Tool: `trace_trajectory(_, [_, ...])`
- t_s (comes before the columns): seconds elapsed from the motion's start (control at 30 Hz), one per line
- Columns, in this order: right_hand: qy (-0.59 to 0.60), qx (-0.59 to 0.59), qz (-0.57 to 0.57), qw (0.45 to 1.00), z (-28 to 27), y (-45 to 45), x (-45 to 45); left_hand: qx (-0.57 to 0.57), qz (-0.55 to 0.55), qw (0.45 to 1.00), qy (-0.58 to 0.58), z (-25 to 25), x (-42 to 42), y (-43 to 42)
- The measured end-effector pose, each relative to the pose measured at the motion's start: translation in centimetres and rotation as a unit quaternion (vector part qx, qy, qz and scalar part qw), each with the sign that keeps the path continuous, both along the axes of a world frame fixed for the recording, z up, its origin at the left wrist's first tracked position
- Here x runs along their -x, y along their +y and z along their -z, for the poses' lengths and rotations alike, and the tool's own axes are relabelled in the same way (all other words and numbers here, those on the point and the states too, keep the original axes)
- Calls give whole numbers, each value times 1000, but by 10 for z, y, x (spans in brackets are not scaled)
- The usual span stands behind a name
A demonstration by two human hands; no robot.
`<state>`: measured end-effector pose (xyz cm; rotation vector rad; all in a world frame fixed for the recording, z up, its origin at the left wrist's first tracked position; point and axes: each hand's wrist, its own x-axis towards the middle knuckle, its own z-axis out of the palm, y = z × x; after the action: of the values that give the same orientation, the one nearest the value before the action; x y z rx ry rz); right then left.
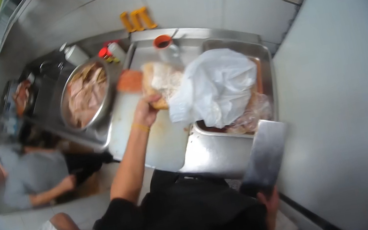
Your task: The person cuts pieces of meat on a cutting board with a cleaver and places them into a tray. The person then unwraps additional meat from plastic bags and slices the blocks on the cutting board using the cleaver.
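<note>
My left hand [145, 112] is closed on the near edge of a food slab [161, 82], golden-brown at the side and whitish on top; its exact kind is unclear. Under it lies a whitish cutting board [162, 146]. A reddish-orange piece of food [130, 81] rests at the board's far left, beside the slab. Low at the right, my right hand [270, 200] grips a cleaver [264, 152], its broad blade pointing up and away from me. A crumpled white plastic bag [218, 84] lies just right of the slab, over a metal tray [269, 63].
A steel bowl [109, 98] of sliced meat stands left of the board. Behind are a mug [166, 49] with dark liquid and a white bottle [75, 54]. Clear plastic wrap [253, 115] sits in the tray. Other people [38, 170] are at the left. A pale panel [337, 88] borders the right.
</note>
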<state>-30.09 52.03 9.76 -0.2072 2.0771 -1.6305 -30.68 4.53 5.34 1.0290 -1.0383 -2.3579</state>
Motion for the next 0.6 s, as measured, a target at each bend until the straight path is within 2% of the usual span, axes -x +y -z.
trace_trajectory(0.07, [196, -58, -77, 976, 8, -6, 6, 35, 25, 999, -16, -15, -33, -21])
trace_trajectory(0.1, [194, -57, -92, 975, 9, -10, 5, 33, 11, 999, -20, -17, -52, -23])
trace_trajectory(0.17, [78, 0, -44, 996, 8, -17, 3, 19, 32, 999, -4, -13, -83, -22])
trace_trajectory(0.2, [77, -6, -41, 996, 5, -20, 5, 38, 20, 998, -36, 2, -99, -24])
trace_trajectory(0.27, [196, -73, -126, 970, -3, -23, 10, 94, 2, 973, -211, 18, -126, -19])
trace_trajectory(0.3, [197, -81, -118, 970, -6, -25, 10, 90, 13, 974, -208, 33, -139, -14])
trace_trajectory(0.33, [107, -26, -93, 990, -8, -28, 9, 167, -14, 956, -242, 55, -153, -10])
trace_trajectory(0.37, [13, 31, -67, 997, -9, -30, 7, 243, -41, 929, -275, 54, -153, -3])
trace_trajectory(0.4, [11, 26, -60, 998, -8, -31, 5, 241, -33, 930, -275, 53, -150, -1])
trace_trajectory(0.43, [-13, 32, -48, 998, -7, -29, 5, 439, -54, 846, -299, 53, -147, 5])
trace_trajectory(0.47, [-36, 39, -38, 998, -6, -29, 5, 617, -74, 721, -306, 40, -136, 16])
trace_trajectory(0.53, [-38, 33, -28, 998, -10, -31, 3, 661, -39, 727, -182, 12, -84, 30])
trace_trajectory(0.6, [-40, 29, -21, 999, -13, -33, 1, 750, 15, 638, -173, 5, -24, 50])
